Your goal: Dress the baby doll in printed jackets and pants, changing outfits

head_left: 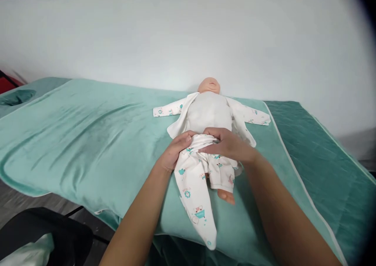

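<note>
A baby doll [209, 85] lies on its back, its head toward the wall. Its white printed jacket [246, 108] hangs open at the front over a plain white top [209, 111], both sleeves spread outward. Around the hips are white printed baby pants [195, 203]. My left hand [177, 150] is closed on the bunched waistband at one side, thumb on top. My right hand [227, 142] pinches the waistband near its middle. One leg of the pants stretches long and flat past the foot area; from the shorter one a bare foot [226, 196] sticks out.
A light green blanket [88, 133] covers the table, with wrinkles on the left. Darker green cloth [320, 156] shows at the right. Behind stands a white wall [176, 35]. A black chair [67, 234] with pale cloth on it is at the lower left.
</note>
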The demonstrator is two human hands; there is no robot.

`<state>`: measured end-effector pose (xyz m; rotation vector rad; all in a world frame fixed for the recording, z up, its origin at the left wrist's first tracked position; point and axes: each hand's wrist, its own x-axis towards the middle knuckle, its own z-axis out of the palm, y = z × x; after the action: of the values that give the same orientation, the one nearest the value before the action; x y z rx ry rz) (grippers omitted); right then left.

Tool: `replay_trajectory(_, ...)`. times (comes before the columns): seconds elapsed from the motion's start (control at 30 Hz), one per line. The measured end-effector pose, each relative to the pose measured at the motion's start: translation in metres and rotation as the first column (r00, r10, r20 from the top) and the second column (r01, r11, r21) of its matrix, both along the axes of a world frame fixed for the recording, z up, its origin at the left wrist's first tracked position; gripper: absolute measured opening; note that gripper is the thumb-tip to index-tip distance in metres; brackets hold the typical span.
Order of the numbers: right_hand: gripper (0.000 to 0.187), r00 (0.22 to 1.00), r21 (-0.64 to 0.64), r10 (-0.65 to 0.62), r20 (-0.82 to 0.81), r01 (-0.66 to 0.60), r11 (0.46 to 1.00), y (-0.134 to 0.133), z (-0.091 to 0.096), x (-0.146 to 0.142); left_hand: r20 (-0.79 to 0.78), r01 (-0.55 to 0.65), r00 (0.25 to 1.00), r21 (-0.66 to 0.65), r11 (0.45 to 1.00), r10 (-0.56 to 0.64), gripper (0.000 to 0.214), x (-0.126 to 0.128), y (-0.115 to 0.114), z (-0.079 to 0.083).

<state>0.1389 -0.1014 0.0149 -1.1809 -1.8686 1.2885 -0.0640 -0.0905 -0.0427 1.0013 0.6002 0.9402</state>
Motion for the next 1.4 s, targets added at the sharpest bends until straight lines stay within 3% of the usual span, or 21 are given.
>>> replay_trajectory(0.2, 0.023, 0.903, -0.161, -0.196, -0.383, 0.143, 0.976, -0.003, -0.030, 0.003, 0.029, 0.082, 0.996, 0.047, 0.996, -0.083, 0.041, 0.002, 0.001, 0.000)
replay_trajectory(0.4, 0.030, 0.814, -0.234, -0.332, -0.477, 0.247, 0.940, -0.005, -0.027, -0.002, -0.079, 0.146, 0.988, 0.136, 0.980, -0.136, 0.070, 0.002, -0.007, 0.005)
replay_trajectory(0.5, 0.030, 0.812, -0.221, -0.366, -0.454, 0.296, 0.929, -0.005, -0.025, -0.006, -0.188, 0.122, 0.977, 0.116, 0.986, -0.099, 0.059, 0.004, -0.011, 0.004)
replay_trajectory(0.63, 0.030, 0.875, -0.142, -0.267, -0.404, 0.228, 0.963, -0.005, -0.023, -0.003, -0.127, -0.040, 0.991, 0.068, 0.997, 0.048, 0.036, 0.009, -0.012, -0.002)
replay_trajectory(0.77, 0.035, 0.981, -0.045, -0.042, -0.192, 0.034, 0.998, -0.007, -0.014, -0.001, -0.010, -0.196, 0.981, -0.004, 0.981, 0.196, 0.038, 0.012, -0.010, -0.007)
replay_trajectory(0.87, 0.029, 0.994, -0.047, 0.057, -0.097, -0.062, 0.997, -0.011, -0.011, -0.002, 0.029, -0.221, 0.975, -0.043, 0.974, 0.222, 0.038, 0.012, -0.009, -0.007)
replay_trajectory(1.0, 0.024, 0.968, -0.111, -0.119, -0.222, 0.096, 0.989, -0.012, -0.018, -0.004, 0.006, -0.145, 0.989, -0.071, 0.987, 0.145, 0.035, 0.010, -0.010, -0.004)
replay_trajectory(1.1, 0.018, 0.915, -0.139, -0.220, -0.337, 0.183, 0.973, -0.010, -0.023, -0.004, -0.026, -0.004, 1.000, -0.078, 0.997, 0.002, 0.034, 0.007, -0.010, -0.001)
replay_trajectory(1.27, 0.015, 0.910, -0.091, -0.271, -0.313, 0.255, 0.963, -0.010, -0.018, -0.007, -0.023, 0.181, 0.983, -0.111, 0.977, -0.185, 0.052, 0.002, -0.011, 0.002)
replay_trajectory(1.4, 0.014, 0.921, -0.070, -0.300, -0.247, 0.292, 0.954, -0.010, -0.016, -0.009, -0.088, 0.164, 0.980, -0.173, 0.971, -0.181, 0.042, 0.000, -0.010, -0.001)
